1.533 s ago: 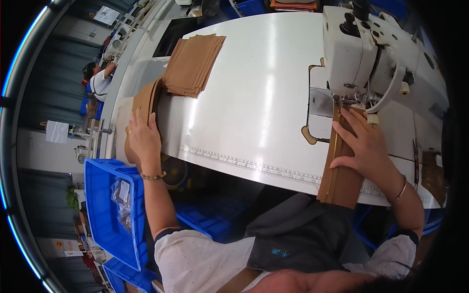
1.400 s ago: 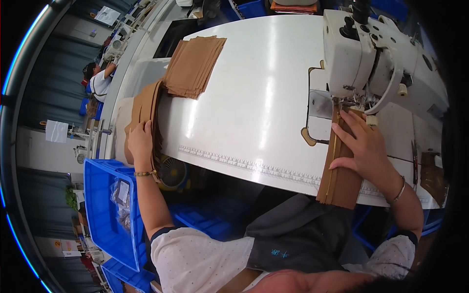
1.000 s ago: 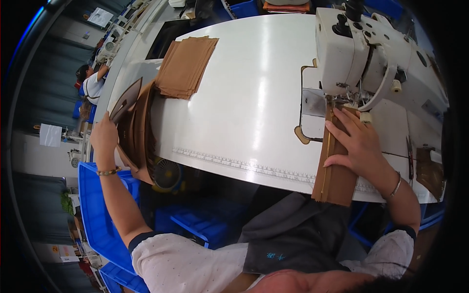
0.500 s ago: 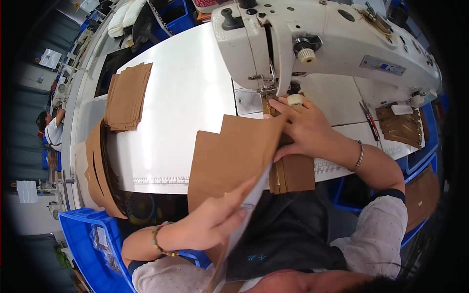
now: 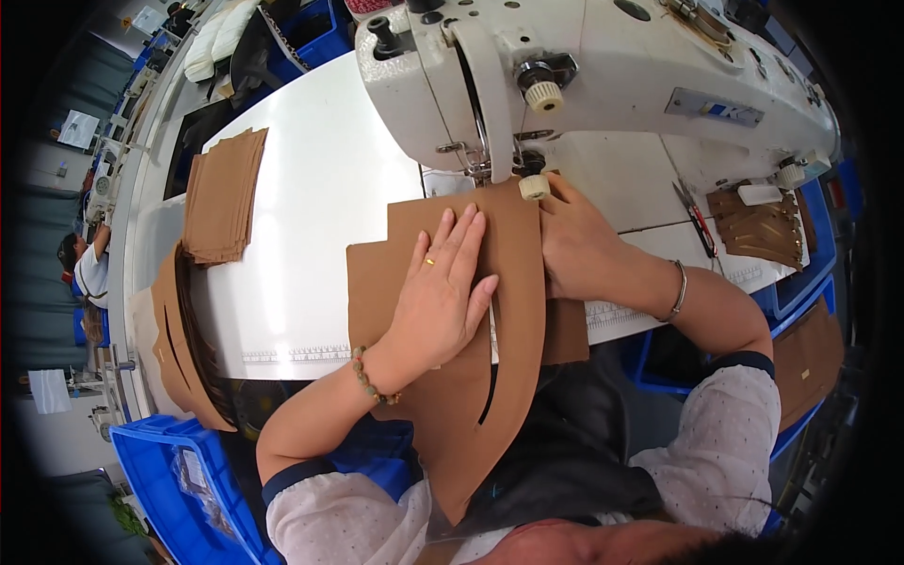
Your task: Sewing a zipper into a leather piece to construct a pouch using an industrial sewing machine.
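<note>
A large brown panel, cut with a stepped corner, a curved edge and a slit, lies under the white sewing machine's needle area and hangs over the table's front edge. My left hand rests flat on it, fingers stretched out. At the panel's right edge, close to the presser foot, my right hand has its fingers curled in around the material; some fingertips are hidden. A smaller brown piece shows from beneath the panel, below my right wrist. Whether the material is fabric or leather I cannot tell.
A stack of brown pieces lies at the left, with curved brown pieces draped over the edge. Thread snips and small brown pieces are at the right. Blue bins stand beside the table. A person sits far left.
The brown panel, earlier lifted and tilted, now lies flat under the machine head. My left hand has moved up from its lower edge onto its surface. My right hand stays near the needle.
</note>
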Available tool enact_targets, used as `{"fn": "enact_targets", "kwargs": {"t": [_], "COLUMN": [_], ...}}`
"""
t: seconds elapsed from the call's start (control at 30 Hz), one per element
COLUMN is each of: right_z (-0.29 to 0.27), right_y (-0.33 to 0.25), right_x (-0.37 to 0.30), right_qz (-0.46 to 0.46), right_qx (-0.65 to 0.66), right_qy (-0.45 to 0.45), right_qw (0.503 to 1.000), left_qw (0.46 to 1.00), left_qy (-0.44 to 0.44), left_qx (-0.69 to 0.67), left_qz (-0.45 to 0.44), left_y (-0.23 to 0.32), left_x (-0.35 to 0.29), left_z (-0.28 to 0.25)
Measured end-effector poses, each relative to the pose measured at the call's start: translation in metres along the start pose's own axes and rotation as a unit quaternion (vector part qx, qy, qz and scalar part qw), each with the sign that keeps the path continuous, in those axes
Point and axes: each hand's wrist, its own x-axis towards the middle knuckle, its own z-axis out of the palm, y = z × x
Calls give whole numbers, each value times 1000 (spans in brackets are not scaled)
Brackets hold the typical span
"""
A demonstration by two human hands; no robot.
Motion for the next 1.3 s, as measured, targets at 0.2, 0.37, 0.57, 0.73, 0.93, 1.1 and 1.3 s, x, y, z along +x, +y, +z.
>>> {"fn": "enact_targets", "kwargs": {"t": [0.2,0.37,0.57,0.73,0.93,1.1,1.3], "right_z": [11,12,8,5,3,0,-10], "right_y": [6,6,3,2,2,0,-2], "right_x": [3,-1,2,3,2,4,4], "right_qz": [-21,-10,-10,-19,-12,-15,0], "right_qx": [35,27,-2,5,17,-4,13], "right_qy": [59,29,-3,33,27,29,-6], "right_qw": [997,999,1000,999,999,999,1000], "left_qw": [999,999,993,991,993,992,993], "left_qy": [19,15,49,51,29,41,84], "left_qx": [-31,40,99,119,114,112,77], "left_qz": [7,21,52,37,33,33,38], "left_y": [7,-3,-12,-13,-14,-15,-31], "left_x": [6,13,21,25,28,28,41], "left_z": [6,0,1,3,0,1,1]}}
